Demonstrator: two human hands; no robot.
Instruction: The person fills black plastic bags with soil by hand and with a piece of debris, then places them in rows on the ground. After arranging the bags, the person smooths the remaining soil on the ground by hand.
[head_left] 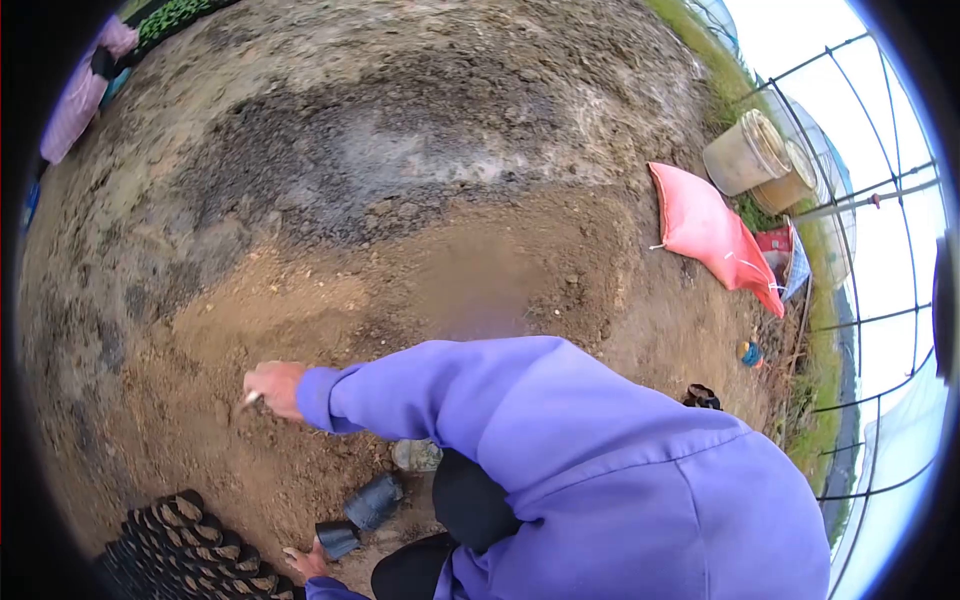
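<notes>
My right hand (pixel 276 388) reaches out over the loose brown soil (pixel 300 300), closed around a small pale object (pixel 250 399) that shows only in part. Low in the view, my left hand (pixel 307 560) has its fingers at the rim of a small black nursery pot (pixel 337 540), which lies tilted. A second black pot (pixel 375 501) lies on its side just beyond it. Close to my knee is a clear, dirty container (pixel 417 456), partly hidden by my purple sleeve. Many soil-filled black pots (pixel 190 550) stand packed together beside my left hand.
A pink sack (pixel 705 225) lies on the ground at the right, near two dirty white buckets (pixel 745 152). Behind them runs a metal frame (pixel 860 210) with sheeting. Darker soil (pixel 400 140) spreads ahead. Another person's pink sleeve (pixel 75 110) shows at upper left.
</notes>
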